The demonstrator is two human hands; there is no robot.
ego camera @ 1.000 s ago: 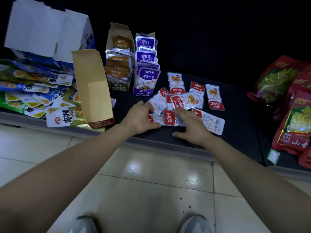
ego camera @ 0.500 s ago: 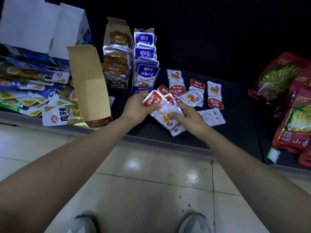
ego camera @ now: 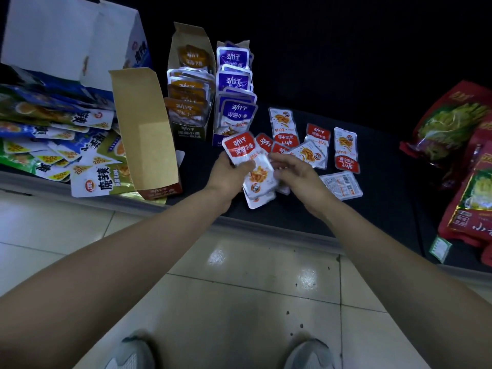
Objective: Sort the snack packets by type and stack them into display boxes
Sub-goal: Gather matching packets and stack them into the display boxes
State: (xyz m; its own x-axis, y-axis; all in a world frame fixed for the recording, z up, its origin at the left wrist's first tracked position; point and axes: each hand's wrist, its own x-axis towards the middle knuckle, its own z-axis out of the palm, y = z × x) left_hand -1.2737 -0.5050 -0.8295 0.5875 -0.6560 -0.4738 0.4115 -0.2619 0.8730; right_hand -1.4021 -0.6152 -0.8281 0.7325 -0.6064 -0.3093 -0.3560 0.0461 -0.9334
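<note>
Stack of red packets (ego camera: 259,177): held above the front edge of the counter (ego camera: 386,198), near its middle. The left grip (ego camera: 229,174) is clamped on the stack's left side, with the thumb across the top packet. The right grip (ego camera: 298,173) is curled onto the right edge and appears to pinch it. The packets are fanned rather than squared. Their long axis runs from the front edge toward the back, leaning slightly left, red headers farthest from the person.

Empty display box (ego camera: 145,134): lies to the left of both grips, open face up, long axis also running front to back, its near end at the front edge. The left grip is the nearer one. Judged from this, a transfer means moving the stack leftward with little rotation, since the two axes are almost parallel.

Loose red packets (ego camera: 346,150): lie behind and to the right of the right grip, some overlapping. One face-down packet (ego camera: 342,185) lies just beside that wrist. These remain unsorted, so more gathering probably precedes loading.

Filled boxes: an orange box (ego camera: 190,102) and a purple box (ego camera: 235,102) stand side by side behind the left grip.

Surface: dark and matte with a pale front lip. Blue and green bags (ego camera: 53,129) crowd the left end. Large red bags (ego camera: 468,145) occupy the right end.

Room: dim, black beyond the back edge, with a glossy tiled floor (ego camera: 239,275) below.
</note>
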